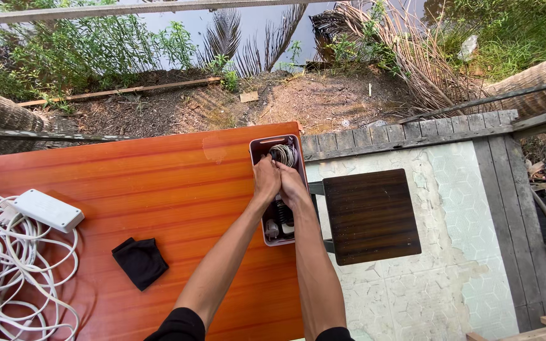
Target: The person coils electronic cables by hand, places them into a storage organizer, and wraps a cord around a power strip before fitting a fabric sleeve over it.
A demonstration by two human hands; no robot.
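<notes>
- The left hand [266,179] and right hand [292,185] press together over a narrow pink plastic bin [255,148], fingers curled down into it; what they grip is hidden.
- Just beyond the fingertips lies a coiled grey cable [283,153] at the bin's far end.
- Beneath the wrists, more dark and white cords [280,226] fill the bin's near end.
- The bin sits at the right edge of an orange wooden table [159,189].
- Right of the hands, off the table, stands a dark wooden stool [371,215].
- Well left of the hands lie a black cloth [139,261], a white power strip [47,209] and its tangled white cable [7,278].
</notes>
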